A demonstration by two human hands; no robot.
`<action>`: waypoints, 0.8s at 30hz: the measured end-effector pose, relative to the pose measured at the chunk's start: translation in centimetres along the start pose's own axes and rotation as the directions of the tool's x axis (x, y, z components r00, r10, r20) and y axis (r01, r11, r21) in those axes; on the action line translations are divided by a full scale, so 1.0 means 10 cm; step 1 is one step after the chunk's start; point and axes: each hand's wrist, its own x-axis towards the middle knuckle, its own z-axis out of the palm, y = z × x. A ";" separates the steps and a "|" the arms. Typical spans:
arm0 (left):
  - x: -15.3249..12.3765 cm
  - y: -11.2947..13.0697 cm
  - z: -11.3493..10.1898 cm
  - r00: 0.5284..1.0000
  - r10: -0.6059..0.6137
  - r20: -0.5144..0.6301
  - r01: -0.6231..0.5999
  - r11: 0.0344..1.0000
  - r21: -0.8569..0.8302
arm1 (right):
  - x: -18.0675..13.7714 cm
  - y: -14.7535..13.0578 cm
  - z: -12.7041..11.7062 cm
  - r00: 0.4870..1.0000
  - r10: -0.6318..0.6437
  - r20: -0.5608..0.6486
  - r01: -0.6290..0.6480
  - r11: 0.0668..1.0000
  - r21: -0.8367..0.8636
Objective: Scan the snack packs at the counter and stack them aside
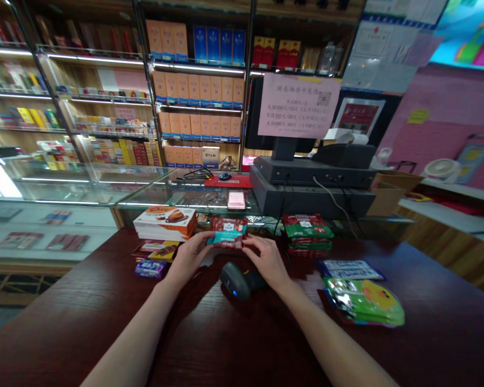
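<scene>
Between my two hands is a red and teal snack packet with hazelnut lettering, its printed face toward me. My left hand pinches its left end, and my right hand grips its lower right corner. Just below, a black barcode scanner with a blue light lies on the dark table. Beside my left hand are a white and orange box, a yellow and red packet and a purple packet. Right of my right hand sits a stack of red and green packets.
On the right lie a blue and white packet and a green packet with a yellow duck. A glass counter, a cash drawer and a monitor bearing a pink notice stand behind the table. Stocked shelves line the wall.
</scene>
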 end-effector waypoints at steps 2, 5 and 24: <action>0.00 -0.03 -0.01 1.000 -0.002 0.005 0.002 1.000 0.007 | 0.03 0.00 0.03 0.999 0.008 0.040 -0.007 1.000 -0.015; 0.01 -0.06 -0.01 1.000 0.020 0.019 -0.021 0.998 0.065 | 0.07 0.01 0.07 0.995 0.010 0.096 -0.007 1.000 -0.028; -0.06 -0.12 0.04 0.987 -0.135 0.086 0.117 0.974 0.195 | 0.22 0.00 0.26 0.899 0.023 0.437 -0.001 0.999 -0.050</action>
